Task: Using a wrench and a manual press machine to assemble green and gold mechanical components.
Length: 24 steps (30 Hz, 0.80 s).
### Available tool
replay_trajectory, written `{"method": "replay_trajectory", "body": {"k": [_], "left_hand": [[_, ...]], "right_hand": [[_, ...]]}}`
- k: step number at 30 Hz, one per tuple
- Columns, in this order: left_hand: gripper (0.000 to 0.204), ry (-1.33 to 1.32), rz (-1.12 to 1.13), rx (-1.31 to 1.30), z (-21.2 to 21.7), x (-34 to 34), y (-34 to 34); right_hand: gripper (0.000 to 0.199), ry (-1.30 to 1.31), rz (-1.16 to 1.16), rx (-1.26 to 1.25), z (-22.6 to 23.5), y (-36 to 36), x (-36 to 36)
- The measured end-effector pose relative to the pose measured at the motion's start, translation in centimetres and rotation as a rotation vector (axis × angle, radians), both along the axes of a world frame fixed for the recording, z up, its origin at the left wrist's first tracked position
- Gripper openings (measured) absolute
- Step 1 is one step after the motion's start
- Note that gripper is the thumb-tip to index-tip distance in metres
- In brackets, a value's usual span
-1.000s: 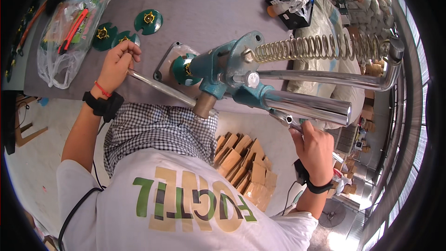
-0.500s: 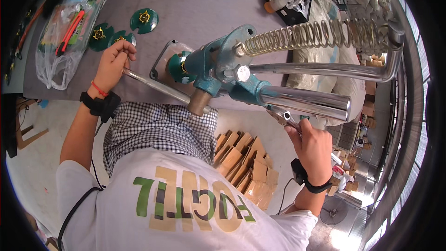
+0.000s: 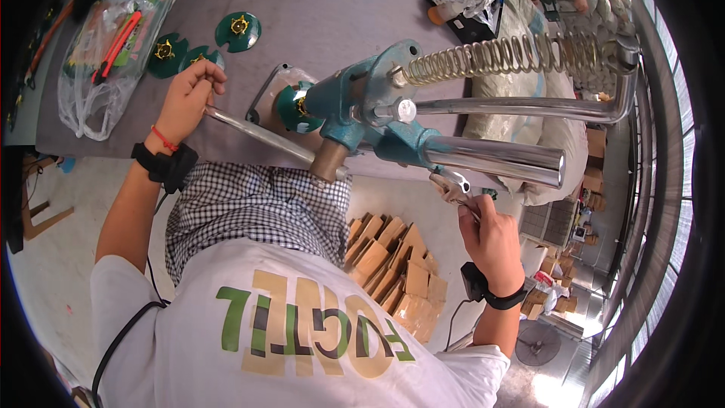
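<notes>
My left hand (image 3: 190, 98) is closed round the end of a steel lever (image 3: 257, 134), which runs right to a teal hand press (image 3: 355, 98). Under the press head sits a dark green disc (image 3: 291, 106) with a gold centre, partly hidden, on the base plate. Beside my left fingers lie more green discs (image 3: 238, 31) with gold star-shaped centres. My right hand (image 3: 491, 238) grips a shiny metal tool (image 3: 455, 181) that looks like a wrench. Its head is just below the press's thick chrome column (image 3: 498, 160); I cannot tell whether they touch.
A clear plastic bag (image 3: 98, 98) with a red cutter (image 3: 119, 45) on it lies at the left. A large spring (image 3: 506, 59) extends right from the press. Farther back are a black box (image 3: 472, 23) and pale sacks (image 3: 506, 98). Folded cardboard (image 3: 396, 268) stands on the floor.
My right hand has moved slightly left and turned, bringing more of the metal tool's head into sight. The left hand stays on the lever. The whole view has shifted slightly.
</notes>
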State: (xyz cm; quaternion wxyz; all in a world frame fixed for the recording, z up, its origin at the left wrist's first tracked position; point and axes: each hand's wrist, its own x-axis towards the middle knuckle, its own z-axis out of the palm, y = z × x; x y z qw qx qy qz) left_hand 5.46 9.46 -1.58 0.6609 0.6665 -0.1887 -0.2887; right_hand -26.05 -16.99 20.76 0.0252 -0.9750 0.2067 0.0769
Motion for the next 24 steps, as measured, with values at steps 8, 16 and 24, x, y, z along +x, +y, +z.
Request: {"method": "replay_trajectory", "body": {"k": [8, 16, 24], "left_hand": [[0.022, -0.030, 0.005, 0.007, 0.0, -0.1, 0.1], [0.021, -0.011, 0.005, -0.002, -0.2, -0.1, 0.0], [0.022, 0.009, 0.033, 0.014, -0.1, 0.0, 0.0]], "right_hand": [[0.031, 0.065, 0.071, -0.122, -0.2, -0.4, 0.8], [0.037, -0.097, 0.004, -0.223, -3.1, -0.6, 0.3], [0.020, -0.017, 0.088, 0.000, -2.8, -2.3, -0.3]]}}
